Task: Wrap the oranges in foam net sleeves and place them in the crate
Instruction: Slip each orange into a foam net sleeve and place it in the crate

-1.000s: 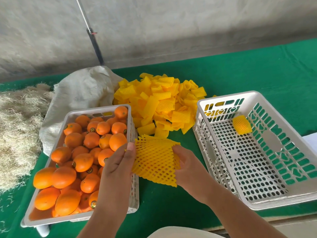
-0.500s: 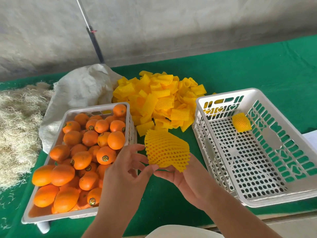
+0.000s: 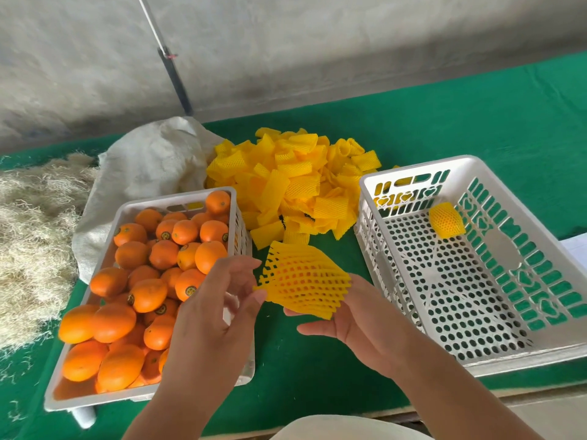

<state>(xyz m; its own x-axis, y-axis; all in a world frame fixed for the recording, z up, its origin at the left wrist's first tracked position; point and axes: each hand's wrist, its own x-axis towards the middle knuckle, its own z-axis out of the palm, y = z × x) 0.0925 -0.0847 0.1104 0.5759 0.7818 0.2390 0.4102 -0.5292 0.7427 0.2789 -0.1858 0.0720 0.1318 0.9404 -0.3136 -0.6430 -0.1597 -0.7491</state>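
Observation:
A yellow foam net sleeve with an orange inside it lies on the fingers of my right hand, which cradles it palm up over the green table. My left hand is at the sleeve's left end, fingers loosely spread, with a fingertip touching the net's edge. To the left, a white crate is filled with several bare oranges. The white perforated crate on the right holds one sleeved orange in its far corner. A pile of loose yellow sleeves lies between the crates at the back.
A pale sack lies behind the orange crate, and dry straw covers the table's left side. A thin pole leans against the grey wall. Green cloth stretches behind the right crate.
The net was stretched flat between both hands; now it is closed round an orange lying on my right hand. My left hand has loosened its fingers and drawn back to the sleeve's left end.

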